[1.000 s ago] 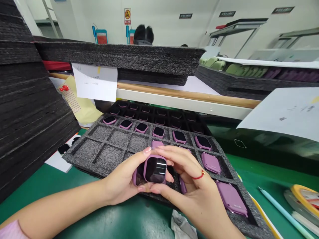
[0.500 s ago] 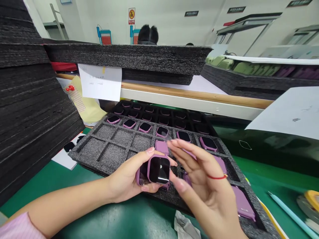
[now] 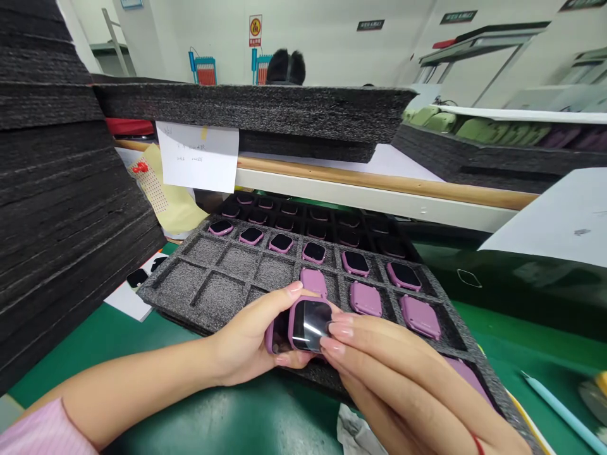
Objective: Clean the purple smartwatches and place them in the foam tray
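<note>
My left hand (image 3: 246, 338) holds a pink smartwatch (image 3: 310, 325) with its black glass face up. A second dark, pink-edged piece (image 3: 278, 335) sits behind it in the same hand, partly hidden. My right hand (image 3: 393, 373) comes in from the lower right, its closed fingertips on the watch's right edge. Beneath both hands lies a grey foam tray (image 3: 218, 284). Its far row holds watches (image 3: 313, 253) face up, while pink watches (image 3: 365, 298) lie face down nearer me. Several tray cells at the left hold no watch.
Tall stacks of black foam sheets (image 3: 61, 189) rise at the left, and another foam sheet (image 3: 251, 110) lies beyond the tray. A second filled tray (image 3: 294, 218) sits behind. Green matting (image 3: 227, 417) covers the bench, with crumpled tissue (image 3: 355, 436) and a pale blue pencil (image 3: 564, 414) on it.
My right hand has swung from spread above the tray to closed fingertips on the watch's edge. The left hand keeps its hold. The whole scene has shifted slightly right in view.
</note>
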`<action>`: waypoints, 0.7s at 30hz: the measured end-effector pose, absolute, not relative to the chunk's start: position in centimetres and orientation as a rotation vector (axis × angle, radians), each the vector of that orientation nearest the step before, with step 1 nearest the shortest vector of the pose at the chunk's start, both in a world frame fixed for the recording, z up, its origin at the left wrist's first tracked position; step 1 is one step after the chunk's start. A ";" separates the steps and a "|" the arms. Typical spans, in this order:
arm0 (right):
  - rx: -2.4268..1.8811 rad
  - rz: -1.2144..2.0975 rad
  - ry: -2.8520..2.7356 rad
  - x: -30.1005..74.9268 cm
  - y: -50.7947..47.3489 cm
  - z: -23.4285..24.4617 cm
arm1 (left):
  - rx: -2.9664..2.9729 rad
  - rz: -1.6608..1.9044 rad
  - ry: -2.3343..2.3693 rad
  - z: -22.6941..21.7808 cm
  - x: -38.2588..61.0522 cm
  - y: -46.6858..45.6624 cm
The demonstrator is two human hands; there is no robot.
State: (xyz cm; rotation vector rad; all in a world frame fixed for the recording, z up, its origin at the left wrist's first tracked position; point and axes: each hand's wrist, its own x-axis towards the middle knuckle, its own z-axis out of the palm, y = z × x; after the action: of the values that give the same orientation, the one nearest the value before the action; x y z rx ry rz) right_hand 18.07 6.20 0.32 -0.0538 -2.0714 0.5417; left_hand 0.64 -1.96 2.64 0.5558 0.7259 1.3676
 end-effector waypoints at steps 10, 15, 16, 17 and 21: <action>0.035 0.189 -2.111 16.9 6.2 0.6 | 0.561 1.365 0.745 2.6 0.8 -2.0; -0.090 0.377 -2.152 15.6 6.4 1.6 | 0.714 1.358 0.817 2.8 0.8 -2.2; -0.081 0.472 -2.169 15.5 6.5 1.6 | 0.736 1.345 0.833 2.9 0.8 -2.3; -0.065 0.555 -2.172 15.4 6.6 1.6 | 0.749 1.336 0.850 2.8 0.8 -2.4; -0.123 0.882 -2.087 15.5 6.8 1.1 | 0.729 1.366 0.877 2.5 0.8 -2.5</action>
State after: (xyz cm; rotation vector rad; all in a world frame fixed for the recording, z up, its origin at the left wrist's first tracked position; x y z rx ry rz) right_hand 15.52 6.80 1.14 -0.1226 -2.0871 0.8821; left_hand 0.85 -2.54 2.48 0.7287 0.8773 1.3665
